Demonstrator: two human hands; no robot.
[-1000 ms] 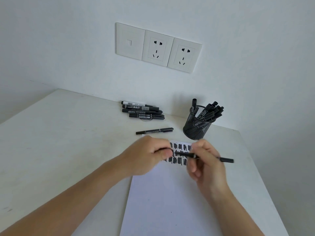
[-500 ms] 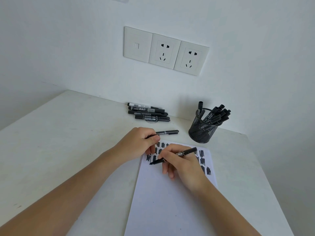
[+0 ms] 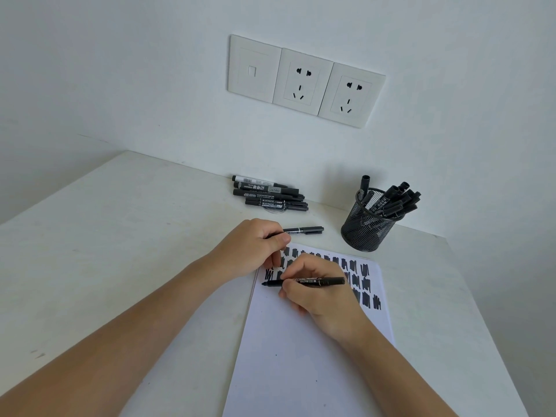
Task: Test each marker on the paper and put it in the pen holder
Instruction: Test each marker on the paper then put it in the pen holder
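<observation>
left hand (image 3: 255, 248) is curling at the paper's (image 3: 301, 356) top-left corner; whether it is pinching anything, i cannot tell. right hand (image 3: 319, 293) is pinching the uncapped marker (image 3: 331, 281), its tip pointing left over the paper. pen holder (image 3: 365, 236) is standing beyond, right.

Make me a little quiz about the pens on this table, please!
1. True or false: the pen holder is empty.
2. Pick one: the right hand holds a marker with its tip over A) the paper or B) the wall.
3. Fill in: the scribbles on the paper are coloured ____.

Key: 1 false, it holds many markers; 2 A; 3 black.
</observation>
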